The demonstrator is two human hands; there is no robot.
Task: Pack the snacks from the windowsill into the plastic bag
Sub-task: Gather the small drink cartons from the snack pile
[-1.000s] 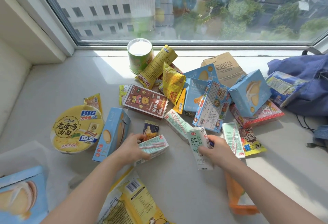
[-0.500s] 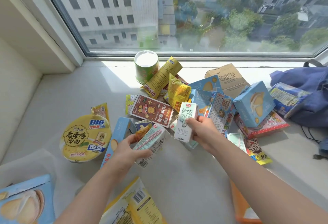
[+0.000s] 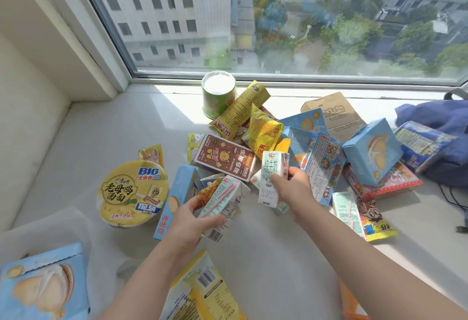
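Note:
A heap of snacks covers the windowsill (image 3: 106, 137). My left hand (image 3: 188, 221) grips a small milk carton (image 3: 224, 203) lying on its side, straw face up. My right hand (image 3: 293, 190) holds a second white milk carton (image 3: 271, 175) upright, just above the sill. A clear plastic bag (image 3: 50, 231) lies at the lower left with a blue biscuit box (image 3: 43, 286) in it. Around my hands lie a yellow noodle bowl (image 3: 131, 193), a blue box (image 3: 177, 198), a brown bear box (image 3: 225, 160) and a third carton (image 3: 348, 209).
A green cup (image 3: 217, 94), yellow packets (image 3: 240, 112), blue boxes (image 3: 372, 152) and a brown carton (image 3: 331, 114) lie toward the window. A blue backpack (image 3: 443, 122) sits at the right with a black cable (image 3: 453, 200). A yellow packet (image 3: 202, 292) lies near the front edge.
Both hands lifted their cartons off the sill and drew them together toward the middle; the right carton now stands upright. The view has tilted up slightly.

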